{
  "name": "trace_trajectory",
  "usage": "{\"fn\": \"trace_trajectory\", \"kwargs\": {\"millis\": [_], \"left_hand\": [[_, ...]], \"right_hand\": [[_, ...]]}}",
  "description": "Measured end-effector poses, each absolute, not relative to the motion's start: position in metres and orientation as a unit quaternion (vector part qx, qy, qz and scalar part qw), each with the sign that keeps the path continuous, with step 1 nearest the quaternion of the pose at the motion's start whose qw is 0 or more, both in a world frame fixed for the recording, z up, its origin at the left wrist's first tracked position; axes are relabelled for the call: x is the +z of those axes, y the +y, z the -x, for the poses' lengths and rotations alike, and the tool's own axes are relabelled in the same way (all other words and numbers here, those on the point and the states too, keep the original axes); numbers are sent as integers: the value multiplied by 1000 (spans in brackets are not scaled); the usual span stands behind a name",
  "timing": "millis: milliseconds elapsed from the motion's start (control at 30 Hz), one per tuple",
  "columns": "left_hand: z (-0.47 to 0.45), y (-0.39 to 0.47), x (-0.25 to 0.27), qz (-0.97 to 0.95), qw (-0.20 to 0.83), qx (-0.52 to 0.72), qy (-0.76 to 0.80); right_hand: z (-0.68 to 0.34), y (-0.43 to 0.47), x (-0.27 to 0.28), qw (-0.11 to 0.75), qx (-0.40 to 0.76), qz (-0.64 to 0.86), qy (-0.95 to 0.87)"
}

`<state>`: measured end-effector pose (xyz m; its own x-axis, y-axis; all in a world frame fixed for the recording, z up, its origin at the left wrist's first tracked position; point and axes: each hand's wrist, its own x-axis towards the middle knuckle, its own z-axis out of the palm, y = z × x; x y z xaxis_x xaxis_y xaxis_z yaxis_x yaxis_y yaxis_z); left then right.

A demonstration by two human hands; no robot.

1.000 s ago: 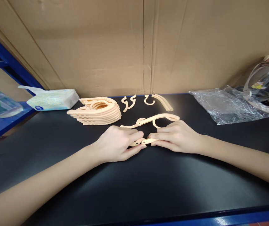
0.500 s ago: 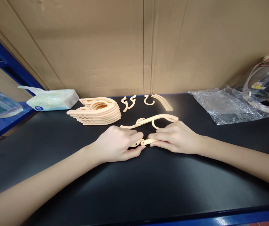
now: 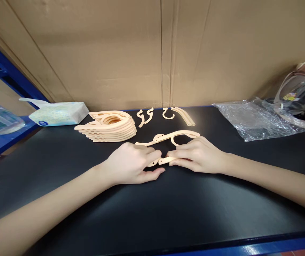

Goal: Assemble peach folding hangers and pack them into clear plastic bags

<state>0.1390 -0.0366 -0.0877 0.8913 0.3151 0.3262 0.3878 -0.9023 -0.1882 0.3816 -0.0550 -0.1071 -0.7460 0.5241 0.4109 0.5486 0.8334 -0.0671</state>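
Observation:
Over the table (image 3: pixel 152 217), both hands work on cream plastic folding-hanger parts. My left hand (image 3: pixel 135 161) is closed, its fingers curled over a rounded hanger piece (image 3: pixel 153 163) with a small hole; most of that piece is hidden. Between the thumb and fingers of my right hand (image 3: pixel 199 154) is a hanger arm (image 3: pixel 165 161), its holed end pointing left, close beside the rounded piece. I cannot tell whether the two parts touch. Just behind the hands lies a longer curved hanger section (image 3: pixel 168 137), its right end by my right knuckles.
A stack of folded hangers (image 3: pixel 109 131) stands back left, beside a tissue pack (image 3: pixel 58 113). Loose hooks (image 3: pixel 168 113) and curved arms (image 3: pixel 183 116) lie along the back edge. Right are a crinkled clear plastic bag (image 3: pixel 251 119) and a transparent backpack (image 3: pixel 299 92). Cardboard (image 3: pixel 101 53) walls the back.
My left thumb has come away from the holed end of the hanger arm. The arm's end has shifted slightly up and left in my right hand.

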Motion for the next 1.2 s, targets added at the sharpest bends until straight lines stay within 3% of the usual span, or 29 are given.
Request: {"fn": "trace_trajectory", "kwargs": {"millis": [1200], "left_hand": [[-140,-39,-91,975,82,-123,-166]], "right_hand": [[-378,-57,-102,186,-78,275,-940]]}}
